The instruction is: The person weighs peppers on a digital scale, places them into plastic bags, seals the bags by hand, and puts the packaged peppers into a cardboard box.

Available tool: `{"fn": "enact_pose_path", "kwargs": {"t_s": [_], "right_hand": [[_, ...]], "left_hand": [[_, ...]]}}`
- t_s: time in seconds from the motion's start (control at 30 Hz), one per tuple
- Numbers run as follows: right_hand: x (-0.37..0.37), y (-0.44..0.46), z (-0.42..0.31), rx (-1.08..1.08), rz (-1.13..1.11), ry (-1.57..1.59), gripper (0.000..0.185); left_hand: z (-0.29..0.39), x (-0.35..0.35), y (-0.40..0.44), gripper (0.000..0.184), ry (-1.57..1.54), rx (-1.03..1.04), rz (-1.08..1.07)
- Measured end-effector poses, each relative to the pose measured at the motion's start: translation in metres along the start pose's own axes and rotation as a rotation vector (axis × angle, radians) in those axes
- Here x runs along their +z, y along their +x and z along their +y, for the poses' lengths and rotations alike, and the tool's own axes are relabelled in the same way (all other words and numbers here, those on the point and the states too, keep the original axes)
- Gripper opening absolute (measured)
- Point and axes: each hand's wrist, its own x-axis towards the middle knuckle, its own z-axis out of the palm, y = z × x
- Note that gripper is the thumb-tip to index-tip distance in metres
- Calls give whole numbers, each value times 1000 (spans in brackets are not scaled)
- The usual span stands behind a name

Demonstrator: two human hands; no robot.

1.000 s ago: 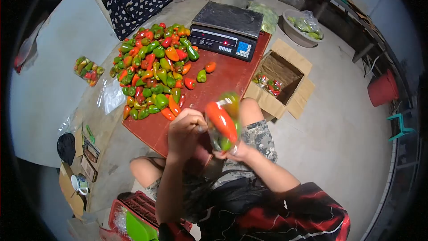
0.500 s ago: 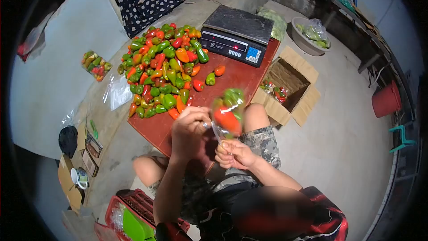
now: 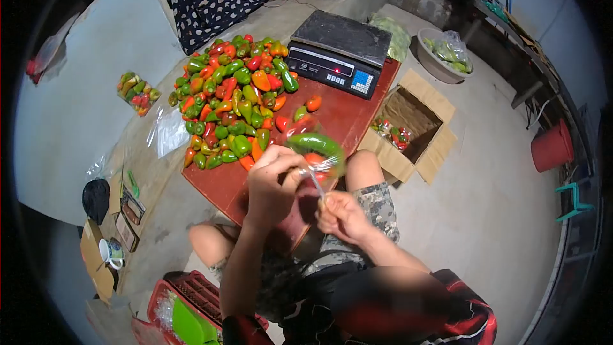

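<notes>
Head view: I judge the clear plastic bag of red-and-green peppers [image 3: 318,147] light, slippery, best held where left grip [image 3: 276,176] and right grip [image 3: 343,216] pinch its twisted neck [image 3: 317,183].

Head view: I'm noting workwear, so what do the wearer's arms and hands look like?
The left hand and right hand are bare, without gloves. The right sleeve is short and black, with red patches and thin pale lines; the left sleeve, partly cut off, shows black and red.
</notes>
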Motion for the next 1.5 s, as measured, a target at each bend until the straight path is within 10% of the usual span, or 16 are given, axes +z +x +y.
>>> {"fn": "enact_pose_path", "kwargs": {"t_s": [0.13,0.2,0.33,0.47,0.57,0.67,0.73,1.0,1.5], "right_hand": [[-9,0,7,116,30,163,25],[-21,12,-27,-141,121,-443,12],[-13,21,-57,-236,244,-694,17],[8,8,-1,-235,82,-12,16],[32,5,-12,-124,8,458,23],[11,6,-25,-214,273,114,23],[-2,16,-47,-281,-25,-384,18],[35,36,-73,-423,-96,-1438,7],[32,54,-62,-279,198,-1409,10]], "left_hand": [[1,-9,-1,7,-418,86,-270],[3,-24,5,10,-396,58,-564],[-13,-24,-3,8,128,43,-433],[-1,-4,-4,9,-78,113,-11],[2,-8,-7,9,-372,50,-183],[-2,-19,-7,15,-542,136,-331],[-4,-29,-11,17,-433,60,-505],[-33,-19,-40,15,-145,-37,-236],[-53,17,-47,19,-27,57,-139]]}}
